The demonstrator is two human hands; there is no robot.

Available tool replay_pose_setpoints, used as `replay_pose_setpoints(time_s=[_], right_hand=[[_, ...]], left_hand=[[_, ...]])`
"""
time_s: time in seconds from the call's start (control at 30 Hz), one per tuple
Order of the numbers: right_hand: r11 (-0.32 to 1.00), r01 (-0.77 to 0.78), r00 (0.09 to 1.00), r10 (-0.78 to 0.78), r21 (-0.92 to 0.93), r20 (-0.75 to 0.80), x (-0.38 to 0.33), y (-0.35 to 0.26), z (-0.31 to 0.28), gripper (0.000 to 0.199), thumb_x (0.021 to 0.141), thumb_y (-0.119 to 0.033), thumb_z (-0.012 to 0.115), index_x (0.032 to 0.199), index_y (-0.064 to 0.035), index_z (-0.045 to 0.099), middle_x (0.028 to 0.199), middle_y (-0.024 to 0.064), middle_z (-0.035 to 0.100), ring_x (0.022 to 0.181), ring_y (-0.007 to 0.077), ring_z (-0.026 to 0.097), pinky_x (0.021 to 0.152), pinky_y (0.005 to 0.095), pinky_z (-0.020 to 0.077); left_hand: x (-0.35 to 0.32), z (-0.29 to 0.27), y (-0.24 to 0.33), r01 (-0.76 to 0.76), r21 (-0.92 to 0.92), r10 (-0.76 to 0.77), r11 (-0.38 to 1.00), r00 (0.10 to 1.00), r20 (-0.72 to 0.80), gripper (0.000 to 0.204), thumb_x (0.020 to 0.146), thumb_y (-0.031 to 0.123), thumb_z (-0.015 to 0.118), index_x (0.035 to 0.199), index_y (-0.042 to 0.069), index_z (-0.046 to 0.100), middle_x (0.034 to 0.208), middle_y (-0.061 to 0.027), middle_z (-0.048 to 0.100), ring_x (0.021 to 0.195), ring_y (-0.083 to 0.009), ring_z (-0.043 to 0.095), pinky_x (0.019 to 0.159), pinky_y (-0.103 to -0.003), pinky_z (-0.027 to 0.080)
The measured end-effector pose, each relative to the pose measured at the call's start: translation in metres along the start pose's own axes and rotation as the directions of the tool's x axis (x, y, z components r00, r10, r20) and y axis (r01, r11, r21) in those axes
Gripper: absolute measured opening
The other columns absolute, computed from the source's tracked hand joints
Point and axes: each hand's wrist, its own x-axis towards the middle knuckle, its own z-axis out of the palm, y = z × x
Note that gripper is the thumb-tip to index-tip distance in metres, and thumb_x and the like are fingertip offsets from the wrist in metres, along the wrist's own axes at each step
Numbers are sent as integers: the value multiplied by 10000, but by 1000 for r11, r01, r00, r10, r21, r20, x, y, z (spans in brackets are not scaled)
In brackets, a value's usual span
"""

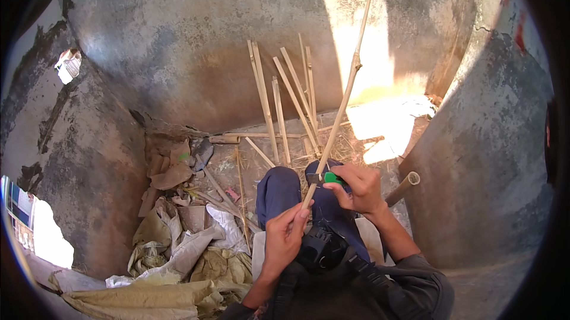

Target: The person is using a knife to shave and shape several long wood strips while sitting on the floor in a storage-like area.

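Observation:
A long bamboo stick (342, 109) with a knobby joint slants up and away from my lap toward the far wall. My left hand (282, 238) is closed round its near end, just above my thighs. In my right hand (361, 188) is a knife with a green handle (332, 178). Its short dark blade (316, 178) lies across the stick, a little beyond my left hand. The fingers of the right hand wrap the handle and partly hide it.
Several split bamboo pieces (293, 85) lean against the far wall (208, 35). A thick bamboo pole (402, 189) stands beside my right arm. Crumpled sacks (219, 268) and rubble (172, 176) lie to the left. Bamboo shavings litter the floor.

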Motion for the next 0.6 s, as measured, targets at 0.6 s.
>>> replay_pose_setpoints(time_s=[0.6], right_hand=[[979,-202,922,181,-26,-342,49,87,-32,230,1047,-250,750,1041,-20,765,788,134,744,654,268,727,597,363,536]], left_hand=[[-27,-20,-18,166,51,-170,985,983,71,303,1149,192,646,1341,-6,771,753,84,548,650,-4,448,561,-202,331]])
